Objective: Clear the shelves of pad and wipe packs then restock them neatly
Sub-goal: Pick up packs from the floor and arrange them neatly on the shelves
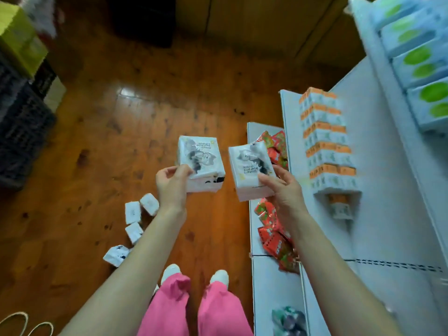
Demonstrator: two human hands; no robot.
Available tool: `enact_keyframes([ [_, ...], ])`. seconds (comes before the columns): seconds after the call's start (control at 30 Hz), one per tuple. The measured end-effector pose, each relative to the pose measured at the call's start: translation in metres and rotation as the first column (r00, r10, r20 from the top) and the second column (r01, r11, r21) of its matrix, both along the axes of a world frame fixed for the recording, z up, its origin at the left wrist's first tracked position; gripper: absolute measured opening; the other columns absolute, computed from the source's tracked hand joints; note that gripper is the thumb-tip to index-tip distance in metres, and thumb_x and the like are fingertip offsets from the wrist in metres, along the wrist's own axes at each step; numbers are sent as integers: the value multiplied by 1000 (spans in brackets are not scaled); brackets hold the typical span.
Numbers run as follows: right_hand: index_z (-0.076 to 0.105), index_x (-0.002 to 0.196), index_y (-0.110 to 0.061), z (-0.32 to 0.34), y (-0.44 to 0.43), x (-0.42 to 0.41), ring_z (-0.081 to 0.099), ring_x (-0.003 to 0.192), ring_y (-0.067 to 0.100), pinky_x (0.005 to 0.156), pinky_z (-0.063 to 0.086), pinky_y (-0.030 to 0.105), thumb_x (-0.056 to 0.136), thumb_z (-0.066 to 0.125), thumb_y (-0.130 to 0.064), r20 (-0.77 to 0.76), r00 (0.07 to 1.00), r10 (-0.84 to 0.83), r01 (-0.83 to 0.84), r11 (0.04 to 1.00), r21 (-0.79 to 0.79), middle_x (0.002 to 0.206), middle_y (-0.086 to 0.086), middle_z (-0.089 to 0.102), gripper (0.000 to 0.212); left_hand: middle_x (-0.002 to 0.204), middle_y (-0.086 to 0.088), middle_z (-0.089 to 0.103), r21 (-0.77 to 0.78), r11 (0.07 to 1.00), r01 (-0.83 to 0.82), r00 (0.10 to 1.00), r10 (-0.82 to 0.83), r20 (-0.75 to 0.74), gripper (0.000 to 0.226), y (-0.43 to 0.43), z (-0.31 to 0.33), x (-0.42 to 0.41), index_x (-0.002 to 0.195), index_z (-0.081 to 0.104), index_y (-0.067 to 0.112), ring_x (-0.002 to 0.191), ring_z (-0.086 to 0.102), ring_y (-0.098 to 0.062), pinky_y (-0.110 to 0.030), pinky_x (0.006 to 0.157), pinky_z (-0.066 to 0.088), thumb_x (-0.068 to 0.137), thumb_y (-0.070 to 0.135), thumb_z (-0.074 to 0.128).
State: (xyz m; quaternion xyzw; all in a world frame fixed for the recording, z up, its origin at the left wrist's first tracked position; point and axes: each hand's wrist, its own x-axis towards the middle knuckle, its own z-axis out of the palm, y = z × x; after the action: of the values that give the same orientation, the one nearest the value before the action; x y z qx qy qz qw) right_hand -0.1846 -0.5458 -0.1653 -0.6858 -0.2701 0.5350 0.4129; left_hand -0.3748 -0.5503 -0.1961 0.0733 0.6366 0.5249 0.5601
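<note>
Left hand [171,187], right hand [283,190], white boxy packs [201,161] [252,173]

I see small dark print on both white packs [201,161] I hold up, too blurred to read, nothing legible elsewhere

The print on the left white pack [201,163] and the right white pack [252,170] is too small and soft to read. The left hand [171,183] covers the near corner of its pack. The right hand [283,187] has fingers partly behind its own.

Red packets [274,241] on the low shelf [271,284] lie partly behind the right white pack and forearm. The orange-and-white packs [327,146] and green-spotted packs [421,69] are smeared by blur, the latter cut by the right edge.

A green-and-purple packet [288,321] is cropped at the bottom. The white loops [24,323] are cropped too and cannot be identified. A yellow-green box [19,37] and dark crates [21,132] run off the left edge.
</note>
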Motion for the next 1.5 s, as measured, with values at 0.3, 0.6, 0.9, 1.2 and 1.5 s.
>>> enact_keyframes([
  [0.3, 52, 111, -16, 111, -85, 101, 58, 69, 10, 59, 47, 21, 83, 62, 3, -17, 947, -319, 314, 917, 246, 86, -1, 61, 35, 86, -4, 53, 188, 938, 293, 950, -308, 56, 14, -25, 98, 113, 89, 49, 13, 73, 50, -16, -31, 65, 43, 80, 6, 58],
  [0.6, 56, 93, -21, 169, -231, 201, 59, 74, 12, 64, 51, 23, 83, 60, 5, -16, 874, -486, 451, 799, 397, 90, 2, 63, 28, 76, -6, 52, 344, 765, 544, 813, -582, 10, 13, -123, 152, 227, 78, 51, 14, 63, 48, -17, -28, 56, 36, 73, 7, 62],
  [0.9, 56, 100, -20, 186, -378, 293, 58, 80, 13, 82, 47, 31, 83, 62, 1, -64, 690, -721, 667, 598, 445, 91, 0, 62, 28, 73, -8, 57, 361, 451, 816, 521, -845, -122, 6, -242, 167, 337, 77, 57, 7, 65, 54, -19, -29, 63, 47, 82, 3, 56],
  [1.2, 55, 107, -17, 175, -468, 338, 58, 76, 14, 68, 44, 28, 84, 61, 1, -160, 434, -886, 847, 342, 406, 89, 2, 63, 30, 82, -13, 58, 241, 123, 963, 172, -966, -192, 24, -307, 148, 433, 104, 53, 2, 63, 59, -21, -25, 50, 51, 84, 11, 61],
  [1.5, 58, 117, -7, 170, -479, 353, 61, 75, 16, 66, 48, 26, 80, 65, 0, -229, 376, -898, 865, 251, 435, 88, 7, 67, 38, 98, -5, 62, 104, -165, 981, -68, -788, -612, 23, -309, 145, 480, 106, 63, 5, 81, 55, -16, -26, 74, 42, 89, 21, 58],
])
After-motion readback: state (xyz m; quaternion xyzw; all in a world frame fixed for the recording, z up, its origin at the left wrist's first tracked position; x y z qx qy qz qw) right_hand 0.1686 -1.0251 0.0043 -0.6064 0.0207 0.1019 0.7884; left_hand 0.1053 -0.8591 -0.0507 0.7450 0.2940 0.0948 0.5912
